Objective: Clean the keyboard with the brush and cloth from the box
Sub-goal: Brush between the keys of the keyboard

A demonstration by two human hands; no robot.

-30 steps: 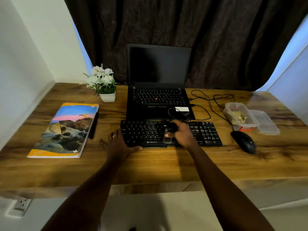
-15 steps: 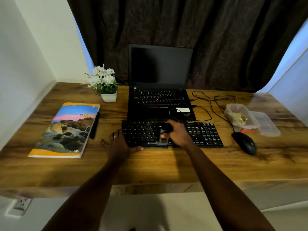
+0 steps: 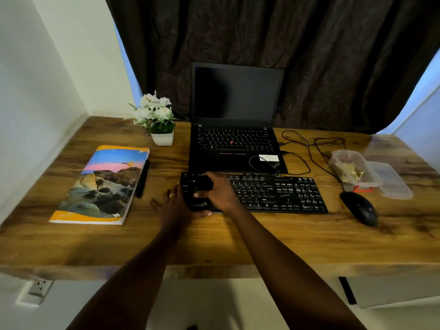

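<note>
A black keyboard lies on the wooden desk in front of the laptop. My right hand grips a dark brush and holds it down on the keyboard's left end. My left hand rests at the keyboard's left front corner, thumb along the front edge and fingers spread on the desk. A clear plastic box with a yellowish cloth inside stands at the right, its lid beside it.
An open black laptop sits behind the keyboard, with cables trailing right. A black mouse lies right of the keyboard. A colourful book with a pen and a small flower pot occupy the left.
My right hand has swept the brush leftward along the keyboard, from its middle to its left end. My left hand has stayed at the left corner.
</note>
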